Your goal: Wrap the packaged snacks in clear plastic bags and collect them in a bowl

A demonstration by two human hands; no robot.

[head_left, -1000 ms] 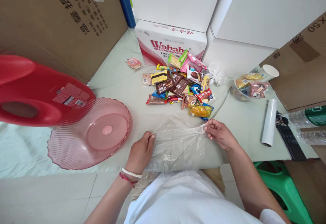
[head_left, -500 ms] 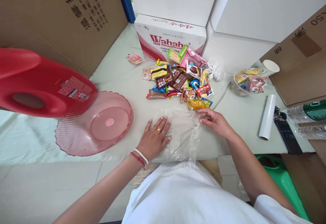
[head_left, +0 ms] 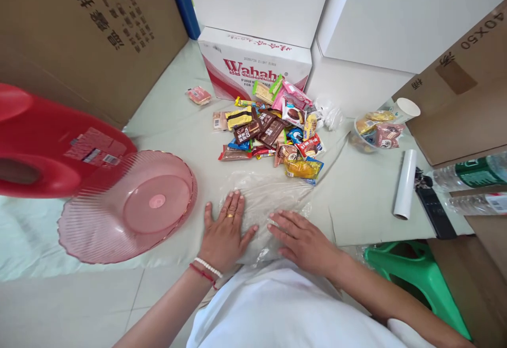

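Observation:
A thin clear plastic bag [head_left: 257, 189] lies flattened on the cloth-covered table [head_left: 344, 200] in front of me. My left hand [head_left: 225, 226] rests on the bag's left part, palm down with fingers spread. On its right part lies my right hand [head_left: 303, 240], its fingers stretched toward the left hand. Neither hand grips anything. Just beyond the bag is a heap of wrapped snacks [head_left: 269, 126] in brown, yellow, pink and blue packets. To the left stands a pink ribbed plastic bowl [head_left: 158, 208] with nothing in it.
A red plastic jug [head_left: 79, 152] stands behind the bowl. At the back is a Wahaha carton [head_left: 253, 68]. On the right are a small bowl of snacks [head_left: 362, 139], a paper cup [head_left: 406, 109], a white roll [head_left: 405, 184] and plastic bottles [head_left: 467, 174]. A green stool [head_left: 420, 274] stands below.
My right hand has left the bag's right edge and moved left and nearer to me, flattening onto the bag. My left hand stays on the bag. The view has shifted slightly.

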